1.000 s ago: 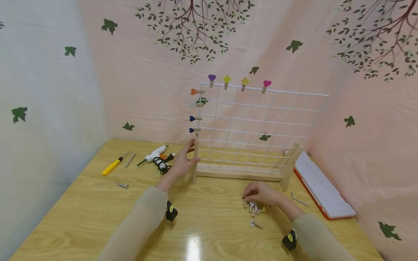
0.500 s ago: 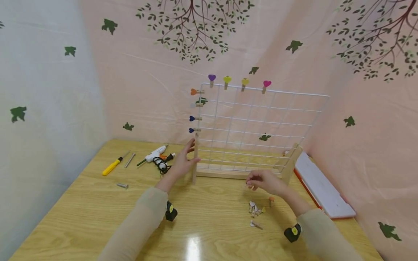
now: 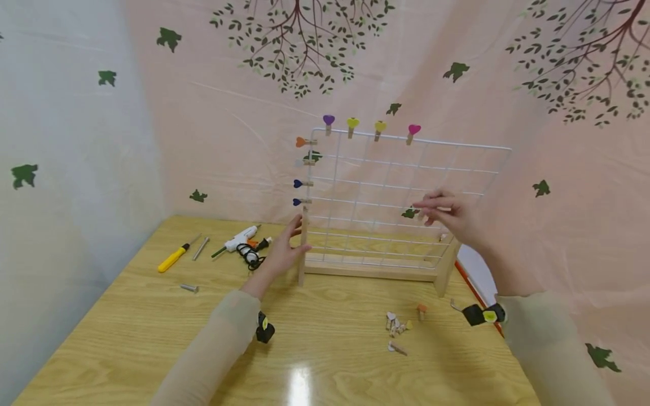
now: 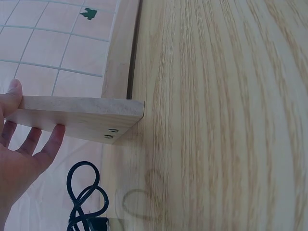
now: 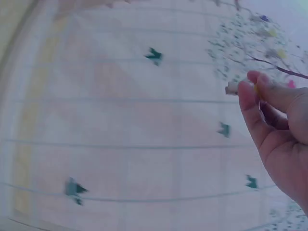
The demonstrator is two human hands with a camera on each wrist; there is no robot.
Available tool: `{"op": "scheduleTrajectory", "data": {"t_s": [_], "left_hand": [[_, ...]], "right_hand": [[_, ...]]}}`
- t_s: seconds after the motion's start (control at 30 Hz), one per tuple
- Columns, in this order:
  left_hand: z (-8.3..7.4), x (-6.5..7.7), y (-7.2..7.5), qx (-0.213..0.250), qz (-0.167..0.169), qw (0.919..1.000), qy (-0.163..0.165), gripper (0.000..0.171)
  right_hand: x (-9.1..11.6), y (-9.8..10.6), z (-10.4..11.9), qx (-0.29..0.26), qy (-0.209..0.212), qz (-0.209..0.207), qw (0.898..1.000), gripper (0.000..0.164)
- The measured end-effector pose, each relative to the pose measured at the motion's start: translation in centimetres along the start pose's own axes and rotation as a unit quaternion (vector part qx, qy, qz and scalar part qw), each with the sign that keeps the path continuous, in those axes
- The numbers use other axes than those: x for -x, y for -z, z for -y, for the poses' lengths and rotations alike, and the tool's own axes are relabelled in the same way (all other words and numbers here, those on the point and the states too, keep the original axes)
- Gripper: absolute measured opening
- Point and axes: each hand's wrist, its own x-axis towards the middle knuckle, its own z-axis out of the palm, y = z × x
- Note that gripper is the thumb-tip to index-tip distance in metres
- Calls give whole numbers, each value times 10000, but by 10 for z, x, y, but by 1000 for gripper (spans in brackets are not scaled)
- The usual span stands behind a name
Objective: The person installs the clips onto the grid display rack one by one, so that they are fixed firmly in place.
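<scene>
A white wire grid [image 3: 457, 144] stands upright in a wooden stand. Heart-topped clothespins sit along its top bar, among them a purple one [image 3: 329, 120] and a pink one [image 3: 414, 129]; others, including an orange one [image 3: 301, 142], line its left side. My left hand [image 3: 279, 255] grips the stand's left upright [image 4: 82, 108], thumb on one side and fingers on the other. In front of the grid's right part, my right hand [image 3: 452, 217] is raised, pinching a small clothespin [image 5: 232, 87] mostly hidden by the fingers. Several loose clothespins [image 3: 395, 323] lie on the table.
At the left of the table [image 3: 203, 349] are a glue gun [image 3: 241, 239] with a coiled black cord, a yellow screwdriver [image 3: 172, 259] and two metal bolts. A white case [image 3: 476, 270] with a red edge lies at right, partly behind my right arm. Patterned cloth hangs behind.
My right hand has lifted a clothespin from the pile and moved up and right, in front of the grid. An orange clothespin beside the pile has come into view. My left hand stays put.
</scene>
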Motion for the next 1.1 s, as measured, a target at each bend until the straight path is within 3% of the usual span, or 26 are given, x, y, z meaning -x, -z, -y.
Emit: {"op": "scheduleTrajectory", "data": {"t_s": [0.07,0.13,0.23,0.3,0.4,0.73,1.0,1.1], "left_hand": [[0,0,1,6,-17,10000,6,77],[0,0,2,66,-29,10000,-8,76],[-1,0,3,130,-22,9999,-5,76],[0,0,3,162,-21,9999,-12,76],[0,1,3,168,-12,9999,-13,76],[0,1,2,-2,-68,10000,-29,75],[5,-1,0,-30,-34,9999,-155,76],[16,-6,-1,-64,-45,9998,-186,76]], "right_hand": [[-13,15,8,121,295,-222,9992,22],[-25,31,16,527,296,-479,9970,23],[-42,52,28,1117,-249,-1001,9884,23],[-52,64,35,1511,-780,-1299,9768,26],[-67,75,41,1706,-1264,-1571,9645,30],[-90,80,39,2186,-1193,-1770,9522,24],[-89,78,34,1983,-1418,-1609,9564,23],[-90,79,33,1977,-1435,-1575,9568,23]]}}
